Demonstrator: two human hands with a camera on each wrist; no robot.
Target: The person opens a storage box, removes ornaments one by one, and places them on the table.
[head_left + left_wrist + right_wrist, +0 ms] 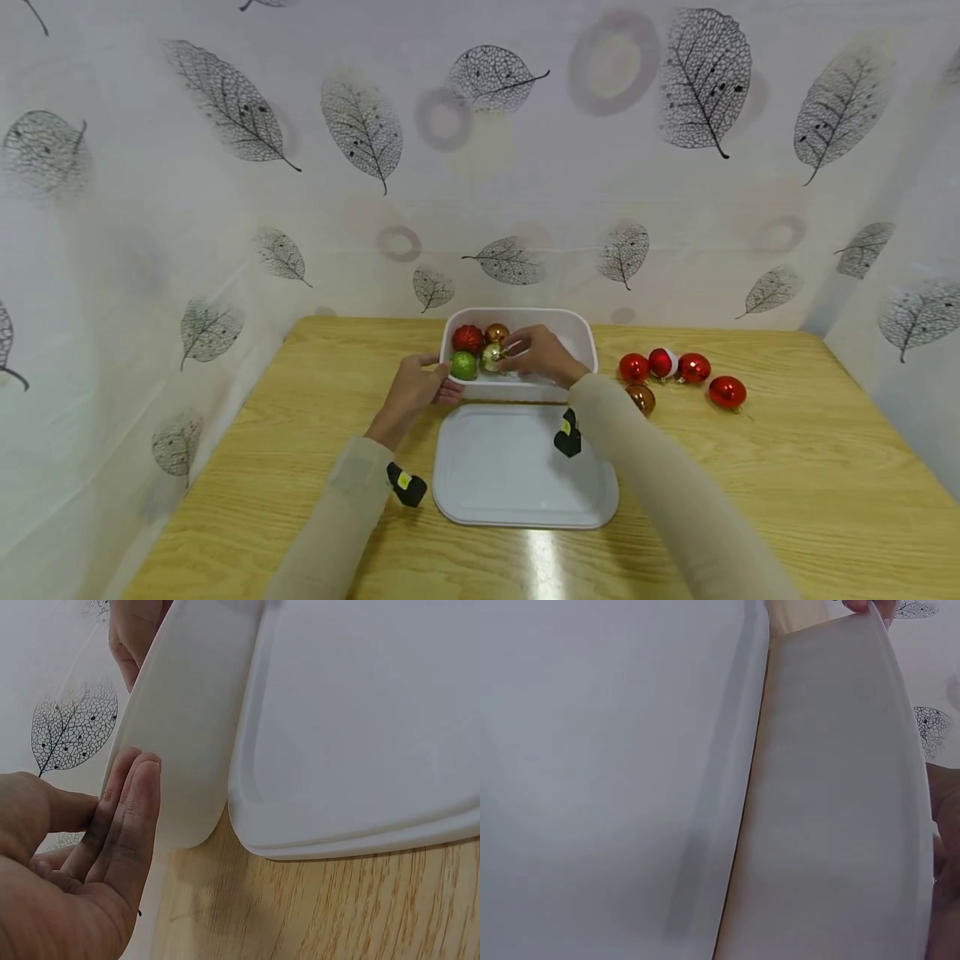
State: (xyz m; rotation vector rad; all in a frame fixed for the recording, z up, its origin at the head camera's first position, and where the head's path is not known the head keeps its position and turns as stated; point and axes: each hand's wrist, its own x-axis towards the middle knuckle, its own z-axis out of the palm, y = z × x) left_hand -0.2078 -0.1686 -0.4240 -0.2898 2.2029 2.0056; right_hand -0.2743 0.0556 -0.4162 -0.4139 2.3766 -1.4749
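Observation:
A white plastic box point(517, 392) stands near the table's back edge. My left hand point(414, 390) grips its front left corner; in the left wrist view, the thumb is at the rim and the fingers lie along the outer wall point(187, 712). Inside the box, my right hand point(546, 357) pinches a shiny gold Christmas ball point(491, 357). Beside that ball are a glittery green ball point(463, 366), a ridged red ball point(467, 338) and a copper ball point(496, 333). The box wall mostly hides my right hand point(946, 855) in the right wrist view.
A white lid point(525, 467) lies flat in front of the box. To the right are red balls point(727, 392), a red-and-white ball point(663, 362) and another copper ball point(641, 398), partly behind my right sleeve. A leaf-patterned curtain point(480, 183) hangs behind the wooden table point(787, 467).

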